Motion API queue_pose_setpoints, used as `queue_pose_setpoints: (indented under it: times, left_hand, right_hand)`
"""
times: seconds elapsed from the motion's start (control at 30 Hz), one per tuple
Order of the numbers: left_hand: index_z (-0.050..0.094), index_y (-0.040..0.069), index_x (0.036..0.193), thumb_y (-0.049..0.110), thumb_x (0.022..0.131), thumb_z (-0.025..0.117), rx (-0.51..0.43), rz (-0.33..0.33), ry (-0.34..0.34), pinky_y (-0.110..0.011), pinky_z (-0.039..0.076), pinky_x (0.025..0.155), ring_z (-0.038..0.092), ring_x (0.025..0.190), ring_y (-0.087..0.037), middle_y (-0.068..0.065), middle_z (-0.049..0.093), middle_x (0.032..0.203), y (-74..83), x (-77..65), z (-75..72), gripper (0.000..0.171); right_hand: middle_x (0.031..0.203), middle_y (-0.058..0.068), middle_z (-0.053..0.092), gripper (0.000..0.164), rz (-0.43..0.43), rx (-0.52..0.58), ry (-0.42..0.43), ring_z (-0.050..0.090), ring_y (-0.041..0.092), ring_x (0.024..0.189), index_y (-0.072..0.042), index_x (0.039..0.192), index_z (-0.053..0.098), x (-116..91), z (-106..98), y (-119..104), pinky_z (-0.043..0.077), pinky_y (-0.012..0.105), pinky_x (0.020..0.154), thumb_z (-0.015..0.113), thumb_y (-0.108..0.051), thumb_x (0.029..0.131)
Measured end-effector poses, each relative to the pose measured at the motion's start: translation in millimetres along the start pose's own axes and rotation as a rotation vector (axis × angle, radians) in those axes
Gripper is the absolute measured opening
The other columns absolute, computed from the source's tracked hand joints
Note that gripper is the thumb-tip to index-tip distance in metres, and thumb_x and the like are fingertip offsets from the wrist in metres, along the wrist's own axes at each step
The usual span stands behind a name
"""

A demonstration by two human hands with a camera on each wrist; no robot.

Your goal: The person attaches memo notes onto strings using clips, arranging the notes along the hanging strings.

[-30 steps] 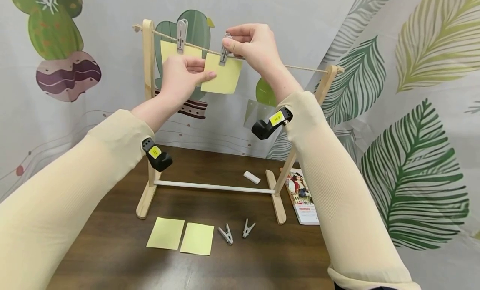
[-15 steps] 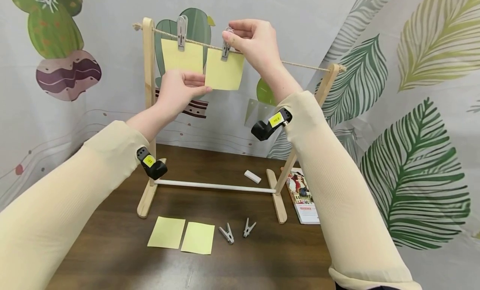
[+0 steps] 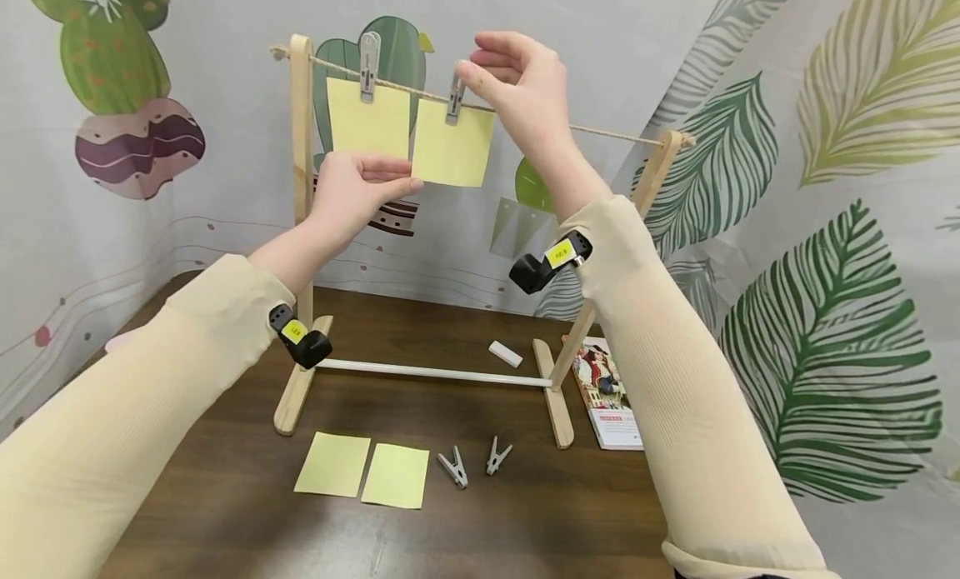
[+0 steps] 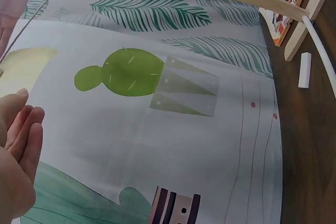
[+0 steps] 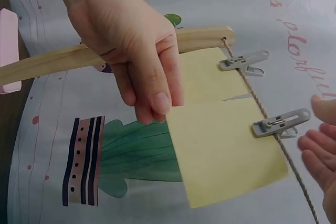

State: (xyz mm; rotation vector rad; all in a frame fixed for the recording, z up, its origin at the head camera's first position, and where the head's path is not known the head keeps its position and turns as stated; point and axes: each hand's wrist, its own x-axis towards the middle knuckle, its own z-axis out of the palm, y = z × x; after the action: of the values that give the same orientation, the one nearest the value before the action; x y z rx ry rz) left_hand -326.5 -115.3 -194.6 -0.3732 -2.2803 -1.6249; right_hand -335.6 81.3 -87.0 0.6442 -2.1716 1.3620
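Observation:
A twine line on a wooden stand (image 3: 302,129) carries two yellow sticky notes, each under a grey clothespin. My left hand (image 3: 352,192) pinches the lower left corner of the right-hand sticky note (image 3: 452,146), thumb in front. At that note's top edge, the clothespin (image 5: 281,123) clamps paper and twine. Around its handle end, my right hand (image 3: 528,83) is spread, thumb and fingertips apart from it in the right wrist view. The other sticky note (image 3: 369,121) hangs to the left under its own clothespin (image 3: 369,67).
Two sticky notes lie on the dark table, one left (image 3: 333,464) and one right (image 3: 395,476). Beside them are two clothespins, one nearer (image 3: 454,467) and one farther (image 3: 497,456). A white block (image 3: 506,354) and a booklet (image 3: 607,396) lie behind, near the stand's white crossbar (image 3: 427,371).
My left hand has slid down to the note's lower corner, and the note hangs flatter. The right hand has drawn slightly right, its fingers parting from the clothespin.

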Motion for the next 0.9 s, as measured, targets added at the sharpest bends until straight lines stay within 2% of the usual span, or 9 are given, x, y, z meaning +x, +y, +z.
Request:
queue_pose_setpoints:
  times: [0.17,0.3,0.5,0.67,0.73,0.9]
  left_hand:
    - [0.072,0.010,0.117,0.036,0.083,0.079,-0.027,-0.001,-0.007,-0.023,0.050,0.086,0.067,0.103,-0.007,-0.002,0.075,0.109,-9.0,-6.0,-1.9,0.043]
    - [0.071,0.010,0.118,0.037,0.083,0.078,-0.031,0.007,-0.032,-0.027,0.050,0.092,0.067,0.108,-0.009,-0.001,0.074,0.111,-20.8,-14.3,-3.1,0.045]
    - [0.072,0.011,0.118,0.037,0.083,0.079,-0.025,0.006,-0.071,-0.022,0.050,0.080,0.067,0.102,-0.004,0.001,0.075,0.109,-45.1,-35.8,-2.3,0.044]
    - [0.070,0.011,0.120,0.038,0.083,0.078,-0.003,-0.035,-0.115,-0.020,0.050,0.086,0.067,0.099,0.000,-0.001,0.074,0.112,-65.2,-59.6,-2.6,0.047]
    - [0.069,0.010,0.121,0.039,0.084,0.077,0.009,-0.049,-0.128,-0.020,0.051,0.086,0.066,0.099,0.002,-0.004,0.073,0.115,-73.5,-68.8,-3.7,0.048]
    - [0.068,0.007,0.121,0.037,0.085,0.076,-0.002,-0.088,-0.149,-0.016,0.051,0.083,0.065,0.095,0.006,-0.010,0.071,0.118,-93.2,-87.1,-3.5,0.047]
  right_hand:
    - [0.110,0.012,0.069,0.033,-0.084,0.137,0.079,0.066,0.016,0.099,0.002,0.119,0.065,-12,-3,6,0.050,0.021,0.092,0.072,-0.009,0.088]
    - [0.101,0.008,0.071,0.029,-0.081,0.228,0.072,0.066,0.014,0.092,0.004,0.113,0.067,-29,-6,13,0.051,0.024,0.090,0.073,-0.007,0.087]
    - [0.095,0.000,0.071,0.026,-0.079,0.270,0.040,0.067,0.010,0.085,0.003,0.111,0.068,-60,-6,31,0.053,0.024,0.084,0.072,-0.006,0.087]
    - [0.092,-0.006,0.071,0.027,-0.078,0.279,0.026,0.068,0.007,0.081,0.008,0.112,0.065,-92,-3,50,0.055,0.024,0.079,0.070,-0.003,0.087]
    - [0.093,-0.003,0.072,0.028,-0.058,0.262,0.014,0.068,0.005,0.080,0.009,0.112,0.064,-106,-1,59,0.055,0.023,0.077,0.070,-0.003,0.087]
    - [0.102,0.018,0.072,0.029,0.015,0.208,-0.019,0.067,0.002,0.082,0.009,0.112,0.064,-143,7,88,0.056,0.022,0.077,0.070,-0.004,0.087]
